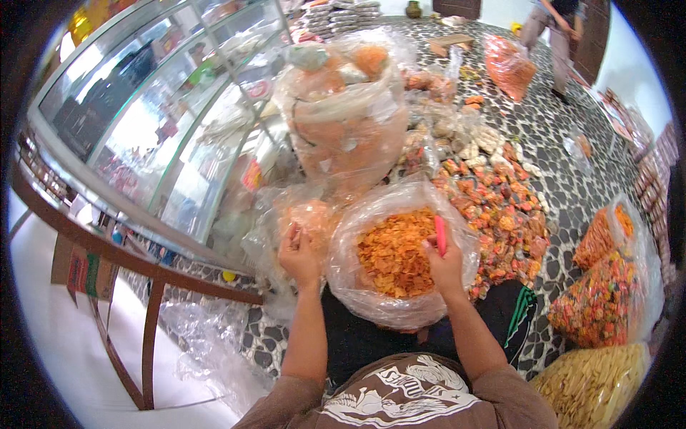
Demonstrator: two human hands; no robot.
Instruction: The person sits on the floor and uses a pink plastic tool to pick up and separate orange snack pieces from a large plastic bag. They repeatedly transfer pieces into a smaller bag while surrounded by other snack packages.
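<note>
A large clear plastic bag (403,316) stands open between my legs, filled with orange chips (396,252). My right hand (446,268) is at its right inner side, closed around a pinkish-red plastic object (440,236), perhaps a handle; its lower end is hidden by the hand. To the left of the bag, my left hand (301,260) has its fingertips pinched together on thin clear plastic. Just beyond those fingers lies a clear bag with pale orange contents (308,212).
A tall, stuffed plastic sack (348,134) stands ahead, beside a glass display case (161,134). Many small packed snacks (493,214) lie heaped on the stone-patterned floor (568,187). Filled bags (600,300) line the right. A person (554,37) stands at the far right.
</note>
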